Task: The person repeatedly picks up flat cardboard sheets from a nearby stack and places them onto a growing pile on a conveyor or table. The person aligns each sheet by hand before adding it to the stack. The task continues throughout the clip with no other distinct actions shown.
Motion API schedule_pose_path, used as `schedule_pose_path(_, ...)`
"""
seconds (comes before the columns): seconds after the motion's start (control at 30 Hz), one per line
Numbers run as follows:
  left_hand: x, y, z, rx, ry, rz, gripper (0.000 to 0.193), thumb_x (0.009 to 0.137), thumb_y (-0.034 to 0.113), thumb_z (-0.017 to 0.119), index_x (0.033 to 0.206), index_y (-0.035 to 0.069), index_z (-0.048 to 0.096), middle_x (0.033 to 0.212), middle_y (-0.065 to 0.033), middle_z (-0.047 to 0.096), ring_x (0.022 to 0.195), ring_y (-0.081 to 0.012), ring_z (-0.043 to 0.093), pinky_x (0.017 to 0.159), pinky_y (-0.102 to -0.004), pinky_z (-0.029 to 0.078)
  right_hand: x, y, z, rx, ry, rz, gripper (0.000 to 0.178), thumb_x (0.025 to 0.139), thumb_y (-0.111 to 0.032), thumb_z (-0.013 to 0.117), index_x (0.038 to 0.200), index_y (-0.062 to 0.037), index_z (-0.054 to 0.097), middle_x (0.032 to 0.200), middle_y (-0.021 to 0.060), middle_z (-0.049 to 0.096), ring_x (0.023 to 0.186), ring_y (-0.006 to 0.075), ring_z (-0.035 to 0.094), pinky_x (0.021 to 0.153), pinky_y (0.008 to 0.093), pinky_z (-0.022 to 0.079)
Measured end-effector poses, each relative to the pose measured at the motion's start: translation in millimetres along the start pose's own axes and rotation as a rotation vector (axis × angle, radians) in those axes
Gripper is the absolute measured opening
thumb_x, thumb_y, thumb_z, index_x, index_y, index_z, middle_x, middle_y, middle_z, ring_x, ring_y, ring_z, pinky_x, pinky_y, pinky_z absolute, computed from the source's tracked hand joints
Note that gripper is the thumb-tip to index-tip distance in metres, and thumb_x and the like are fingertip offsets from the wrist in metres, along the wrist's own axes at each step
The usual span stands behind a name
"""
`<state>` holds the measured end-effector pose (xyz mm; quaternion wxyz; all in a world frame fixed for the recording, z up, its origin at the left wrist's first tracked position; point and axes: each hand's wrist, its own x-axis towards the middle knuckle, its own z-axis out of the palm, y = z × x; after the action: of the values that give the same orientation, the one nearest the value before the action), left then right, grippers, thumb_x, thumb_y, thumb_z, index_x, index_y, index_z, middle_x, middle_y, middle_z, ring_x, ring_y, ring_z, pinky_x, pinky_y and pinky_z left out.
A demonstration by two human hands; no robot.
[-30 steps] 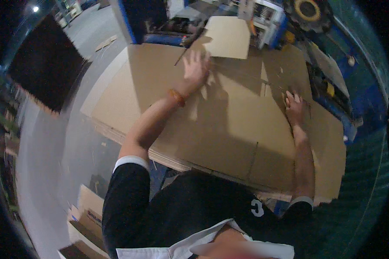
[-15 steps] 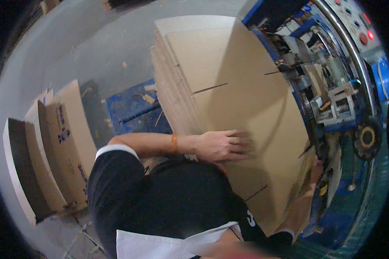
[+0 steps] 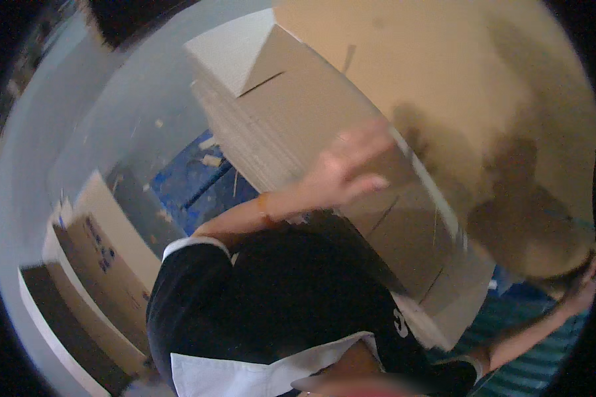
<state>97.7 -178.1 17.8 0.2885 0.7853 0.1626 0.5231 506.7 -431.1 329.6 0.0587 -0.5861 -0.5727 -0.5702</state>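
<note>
A large flat cardboard sheet (image 3: 457, 86) is raised and tilted, filling the upper right. My right hand (image 3: 584, 284) is at its near right corner, fingers closed on the edge and partly lost in the dark rim. My left hand (image 3: 351, 162), blurred, is over the stack of cardboard sheets (image 3: 311, 106), beside the raised sheet's left edge. Its fingers are stretched out and the thumb stands apart, with nothing in them. Whether it touches the stack I cannot tell. Slots are cut in the stack's top sheet, and shadows fall across the raised one.
Printed cardboard pieces (image 3: 112, 258) stand at the left. Beside the stack lies a blue, scuffed platform (image 3: 202, 175) with cardboard scraps. Grey floor (image 3: 139, 92) stretches beyond. A green ribbed surface (image 3: 530, 357) is at the lower right.
The top cardboard sheet has come up off the stack and swung right, now hiding the machine. My right hand has moved outward right with it. My left hand has risen slightly.
</note>
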Motion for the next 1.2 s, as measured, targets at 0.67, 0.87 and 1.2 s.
schedule_pose_path(0.67,25,-249,-240,-0.798,0.557,-1.046,0.045,0.093,0.026,0.045,0.129,-0.001,0.04,0.126,-0.0125,0.05,0.113,-0.0235,0.049,0.1,-0.0413,0.037,-318,-225,-2,-0.349,0.506,1.969,0.067,0.08,-0.024,0.067,0.127,0.01,0.034,0.133,0.0246,0.036,0.113,0.0326,0.047,0.09,0.0451,0.043)
schedule_pose_path(0.87,18,-236,-233,-0.383,0.38,-0.799,0.041,0.086,0.014,0.058,0.119,-0.006,0.048,0.116,-0.0122,0.055,0.106,-0.0194,0.052,0.095,-0.0321,0.038,-375,-209,-31,0.791,0.989,2.2,0.052,0.081,-0.011,0.062,0.126,0.0035,0.041,0.124,0.0166,0.048,0.108,0.0327,0.051,0.088,0.0461,0.045)
schedule_pose_path(1.2,21,-105,-139,0.101,0.04,-0.548,0.026,0.081,0.005,0.06,0.106,0.001,0.056,0.106,-0.0103,0.058,0.096,-0.0174,0.054,0.082,-0.0293,0.042,-217,-274,-53,0.431,-0.409,1.444,0.032,0.081,-0.009,0.058,0.113,-0.0052,0.057,0.118,0.0108,0.057,0.112,0.0264,0.051,0.098,0.0377,0.037)
